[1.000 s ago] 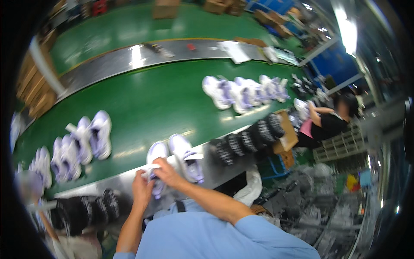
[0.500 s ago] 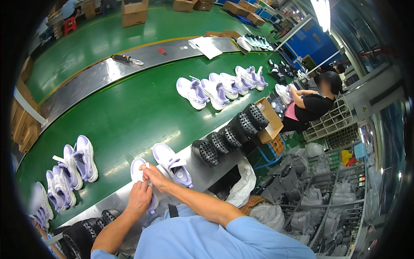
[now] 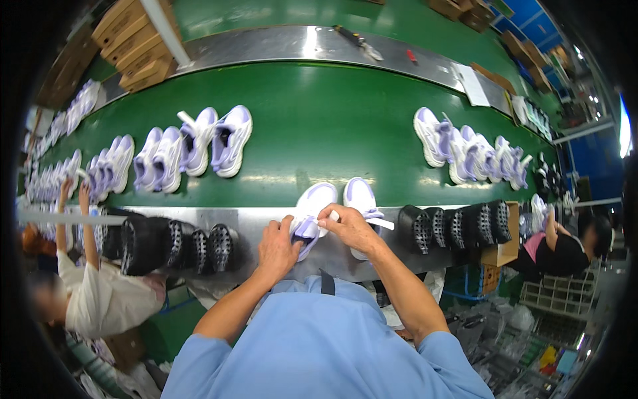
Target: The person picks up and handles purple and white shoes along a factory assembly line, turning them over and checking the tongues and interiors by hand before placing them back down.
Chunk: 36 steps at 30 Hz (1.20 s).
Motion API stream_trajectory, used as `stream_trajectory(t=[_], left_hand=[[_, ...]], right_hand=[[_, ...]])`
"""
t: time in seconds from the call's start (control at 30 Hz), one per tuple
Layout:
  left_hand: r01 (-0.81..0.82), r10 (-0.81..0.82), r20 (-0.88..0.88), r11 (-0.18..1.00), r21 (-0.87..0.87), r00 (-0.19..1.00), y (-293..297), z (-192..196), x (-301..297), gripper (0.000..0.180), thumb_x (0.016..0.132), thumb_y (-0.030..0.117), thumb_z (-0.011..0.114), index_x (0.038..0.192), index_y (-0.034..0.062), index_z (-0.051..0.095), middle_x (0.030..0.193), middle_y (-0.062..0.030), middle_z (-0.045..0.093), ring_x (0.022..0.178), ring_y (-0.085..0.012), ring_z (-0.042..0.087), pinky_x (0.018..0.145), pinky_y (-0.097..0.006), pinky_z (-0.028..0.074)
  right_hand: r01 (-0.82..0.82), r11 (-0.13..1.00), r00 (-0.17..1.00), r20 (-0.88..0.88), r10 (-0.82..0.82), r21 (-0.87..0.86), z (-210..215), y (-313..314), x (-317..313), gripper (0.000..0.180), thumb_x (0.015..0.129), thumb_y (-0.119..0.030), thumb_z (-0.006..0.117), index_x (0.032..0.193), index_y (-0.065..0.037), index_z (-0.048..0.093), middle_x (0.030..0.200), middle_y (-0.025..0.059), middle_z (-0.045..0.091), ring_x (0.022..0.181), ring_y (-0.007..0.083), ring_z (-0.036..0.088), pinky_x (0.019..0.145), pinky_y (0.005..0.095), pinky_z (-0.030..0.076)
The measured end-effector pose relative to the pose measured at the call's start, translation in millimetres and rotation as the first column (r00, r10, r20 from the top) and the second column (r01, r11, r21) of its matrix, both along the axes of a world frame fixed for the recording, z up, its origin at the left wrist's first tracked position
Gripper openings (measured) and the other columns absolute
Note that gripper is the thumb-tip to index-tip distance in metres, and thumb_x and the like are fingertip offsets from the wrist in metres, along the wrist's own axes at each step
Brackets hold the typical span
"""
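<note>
A white and lilac sneaker [image 3: 314,199] rests on the metal ledge in front of me, its toe pointing away. My left hand [image 3: 276,249] grips its left side near the ankle opening. With thumb and fingers closed, my right hand [image 3: 351,233] pinches the white strap [image 3: 328,214] over the sneaker's instep. Just to the right stands a second sneaker [image 3: 359,194], its strap sticking out sideways; my right hand and wrist cover part of it.
Black perforated moulds [image 3: 417,228] line the ledge at right, more moulds [image 3: 220,246] at left. Sneakers [image 3: 232,141] stand in groups along the green belt [image 3: 319,133]. A cutter-like tool [image 3: 359,42] lies on the far rail. Co-workers [image 3: 113,292] work on both sides.
My view has swung left, bringing another co-worker into sight. My hands have moved apart: the left now holds the sneaker's side, while the right is on the strap.
</note>
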<state>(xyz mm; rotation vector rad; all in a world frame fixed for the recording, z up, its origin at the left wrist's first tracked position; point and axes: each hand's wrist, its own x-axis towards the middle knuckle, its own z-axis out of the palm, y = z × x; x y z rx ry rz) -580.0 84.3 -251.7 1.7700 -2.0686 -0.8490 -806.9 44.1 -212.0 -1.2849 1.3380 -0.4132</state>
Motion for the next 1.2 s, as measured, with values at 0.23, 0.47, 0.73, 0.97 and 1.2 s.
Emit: stream_trajectory(t=[0.23,0.47,0.73,0.97,1.2], left_hand=[[-0.241,0.365,0.009,0.595,0.767,0.931,2,-15,21,0.065,0.081,0.015,0.078,0.142,0.011,0.057,0.121,-0.0256,0.067,0.114,-0.0432,0.065,0.099,-0.05,0.053],[-0.179,0.22,-0.074,0.915,0.36,0.973,34,-27,20,0.063,0.081,-0.004,0.064,0.14,0.0143,0.061,0.125,-0.0267,0.059,0.121,-0.0473,0.057,0.102,-0.05,0.051],[-0.018,0.017,-0.032,1.0,-0.014,0.999,36,2,27,0.063,0.078,-0.008,0.068,0.136,0.0144,0.065,0.132,-0.0296,0.052,0.121,-0.0505,0.055,0.103,-0.051,0.05],[0.067,-0.074,-0.069,0.993,-0.1,0.995,34,10,32,0.063,0.074,-0.004,0.076,0.133,0.0168,0.067,0.136,-0.0293,0.051,0.122,-0.0511,0.055,0.104,-0.052,0.05],[0.137,-0.145,-0.073,0.985,-0.108,0.987,30,15,31,0.06,0.077,-0.008,0.069,0.13,0.02,0.068,0.138,-0.0249,0.052,0.115,-0.046,0.055,0.097,-0.051,0.053]], right_hand=[[-0.445,0.894,0.895,-0.048,0.442,-0.056,7,26,-14,0.026,0.089,-0.013,0.081,0.109,-0.002,0.069,0.097,0.0089,0.073,0.095,0.0194,0.071,0.085,0.0342,0.056],[-0.231,0.971,0.97,0.058,0.235,-0.061,7,35,1,0.019,0.094,-0.015,0.078,0.103,0.001,0.07,0.091,0.0074,0.071,0.079,0.0147,0.063,0.074,0.0307,0.052],[-0.389,0.921,0.921,0.003,0.389,-0.027,4,34,20,0.028,0.101,-0.023,0.067,0.094,0.004,0.062,0.084,0.0174,0.069,0.077,0.025,0.067,0.073,0.041,0.052],[-0.448,0.894,0.893,-0.041,0.448,-0.011,9,30,26,0.032,0.102,-0.027,0.064,0.089,0.002,0.062,0.08,0.0204,0.068,0.075,0.0375,0.067,0.072,0.0473,0.051],[-0.603,0.797,0.794,-0.119,0.596,-0.031,-2,27,30,0.037,0.103,-0.034,0.061,0.089,0.0,0.065,0.082,0.0204,0.07,0.081,0.0412,0.068,0.073,0.049,0.05]])
